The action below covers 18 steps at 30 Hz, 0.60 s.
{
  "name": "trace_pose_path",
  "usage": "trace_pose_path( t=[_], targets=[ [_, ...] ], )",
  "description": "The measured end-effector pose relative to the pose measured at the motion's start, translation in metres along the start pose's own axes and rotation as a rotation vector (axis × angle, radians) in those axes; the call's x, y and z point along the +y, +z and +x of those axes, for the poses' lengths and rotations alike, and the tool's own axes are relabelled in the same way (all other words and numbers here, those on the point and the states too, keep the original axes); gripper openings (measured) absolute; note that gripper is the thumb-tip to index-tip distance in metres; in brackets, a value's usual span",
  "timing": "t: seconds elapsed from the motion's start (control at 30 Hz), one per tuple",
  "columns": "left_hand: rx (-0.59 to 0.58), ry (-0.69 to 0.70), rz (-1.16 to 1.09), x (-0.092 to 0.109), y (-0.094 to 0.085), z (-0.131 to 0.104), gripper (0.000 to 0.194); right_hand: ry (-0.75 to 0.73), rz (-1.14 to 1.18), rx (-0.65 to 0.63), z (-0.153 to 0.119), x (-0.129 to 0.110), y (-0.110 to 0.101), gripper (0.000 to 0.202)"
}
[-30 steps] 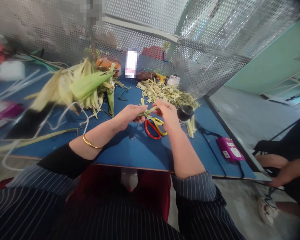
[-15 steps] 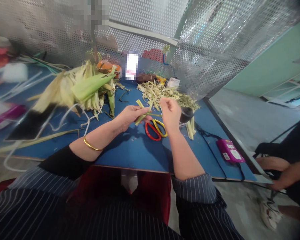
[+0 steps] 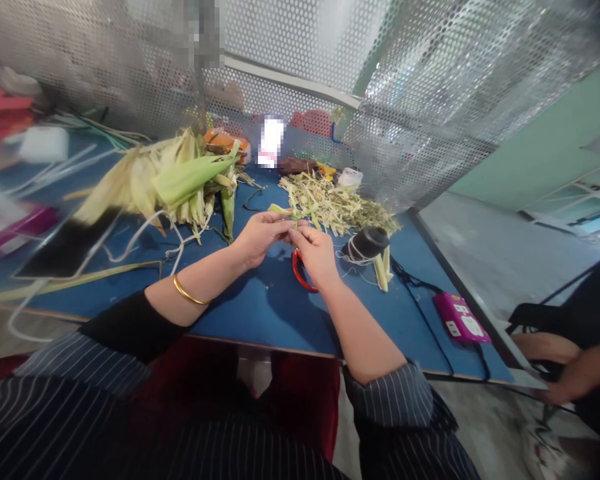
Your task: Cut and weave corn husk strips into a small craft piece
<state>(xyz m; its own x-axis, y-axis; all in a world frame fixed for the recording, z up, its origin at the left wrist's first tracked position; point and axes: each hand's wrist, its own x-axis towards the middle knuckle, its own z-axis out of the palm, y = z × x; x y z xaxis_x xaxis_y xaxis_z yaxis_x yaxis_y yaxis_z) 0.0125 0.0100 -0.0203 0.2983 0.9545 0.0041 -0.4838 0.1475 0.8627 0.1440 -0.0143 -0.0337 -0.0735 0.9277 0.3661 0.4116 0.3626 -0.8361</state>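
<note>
Behind the left fingers [image 3: 278,228]: plain gold bangle [image 3: 186,294], then black sleeve [image 3: 137,323]. Outer garment [image 3: 220,433]: dark, pinstriped; cuffs [image 3: 397,393] grey.

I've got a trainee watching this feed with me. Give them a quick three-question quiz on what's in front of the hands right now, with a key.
1. True or false: the left hand and right hand meet at a husk strip.
2. What colour is the visible handle of the scissors?
A) blue
B) red
C) green
3. Fill in the blank: the black spool is on the ____ side of the right hand.

Key: 1. true; 2. B; 3. right
</note>
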Motion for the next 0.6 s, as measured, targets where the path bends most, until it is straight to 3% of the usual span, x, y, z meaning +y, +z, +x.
trace_pose_path(
  t=[0.23, 0.6],
  targets=[
    [0.025, 0.020, 0.007, 0.0011, 0.0025, -0.0030, 0.011, -0.125, -0.273, -0.018, -0.0020, -0.0034, -0.0019, 0.028],
    [0.126, 0.084, 0.013, -0.0024, 0.0051, -0.0032, 0.013, -0.219, -0.369, -0.115, -0.0002, -0.0080, -0.0063, 0.031]
  ],
)
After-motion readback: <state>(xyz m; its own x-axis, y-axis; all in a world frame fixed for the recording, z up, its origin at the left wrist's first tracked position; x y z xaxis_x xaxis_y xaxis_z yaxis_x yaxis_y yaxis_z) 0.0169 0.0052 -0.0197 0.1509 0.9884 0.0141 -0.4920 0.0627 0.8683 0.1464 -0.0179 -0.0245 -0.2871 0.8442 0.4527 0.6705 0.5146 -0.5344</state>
